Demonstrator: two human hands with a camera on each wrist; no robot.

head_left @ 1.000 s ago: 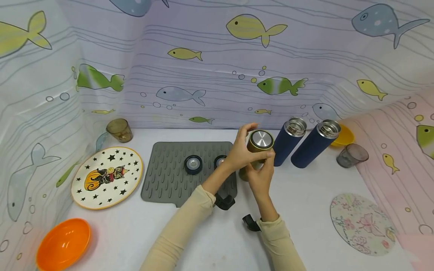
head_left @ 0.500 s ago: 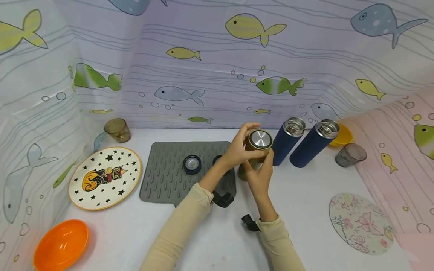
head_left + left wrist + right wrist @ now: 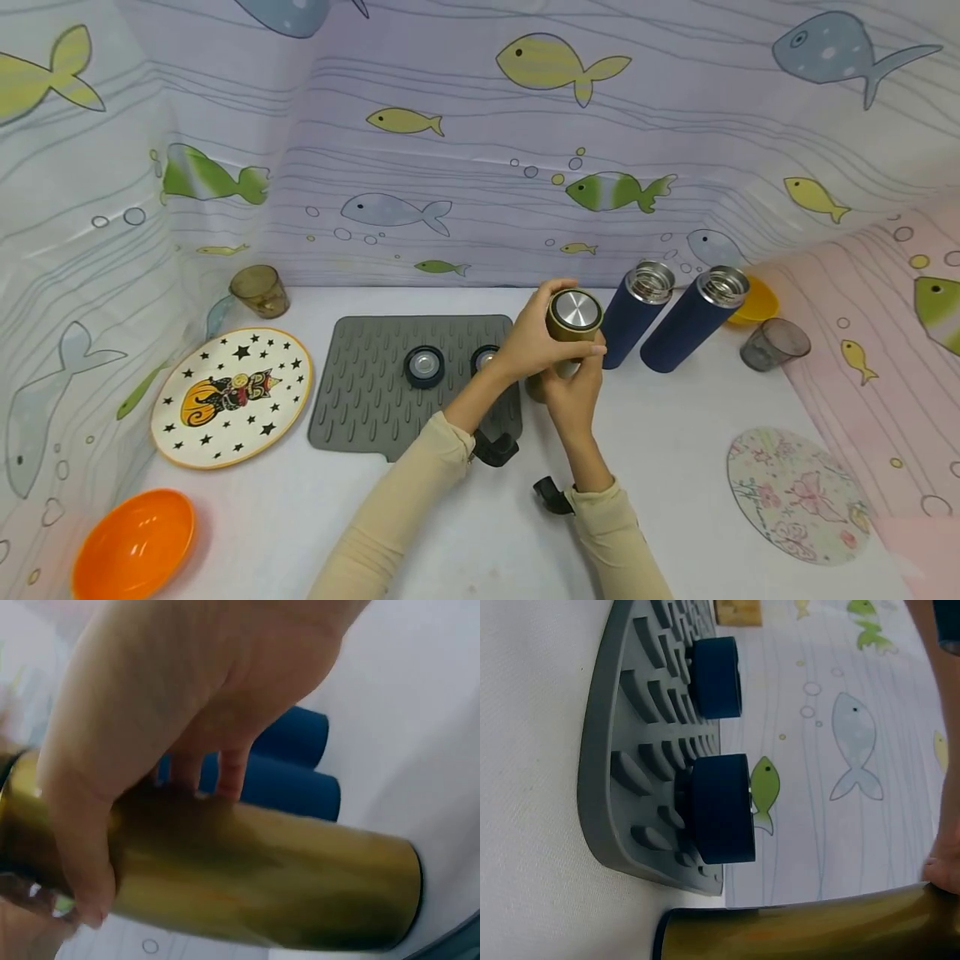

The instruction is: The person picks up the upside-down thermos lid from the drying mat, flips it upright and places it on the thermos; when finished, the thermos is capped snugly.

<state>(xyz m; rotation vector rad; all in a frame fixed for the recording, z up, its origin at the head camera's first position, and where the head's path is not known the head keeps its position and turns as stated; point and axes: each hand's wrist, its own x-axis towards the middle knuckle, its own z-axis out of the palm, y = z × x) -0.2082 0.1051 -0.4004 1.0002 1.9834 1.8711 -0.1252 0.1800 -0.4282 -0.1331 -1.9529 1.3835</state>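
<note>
Your gold bottle (image 3: 270, 870) stands upright, long axis vertical, between the grey mat (image 3: 367, 400) and the navy bottles (image 3: 626, 325), your right hand (image 3: 576, 396)'s fingers clamped round its body and your left hand (image 3: 528, 337)'s, higher, clasping the top end.

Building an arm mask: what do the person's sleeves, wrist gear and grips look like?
Left sleeve and right sleeve: plain beige. Left wrist fitting and right wrist fitting: black, curved. Left grip and right grip: ungloved. No cables or markings visible.
</note>
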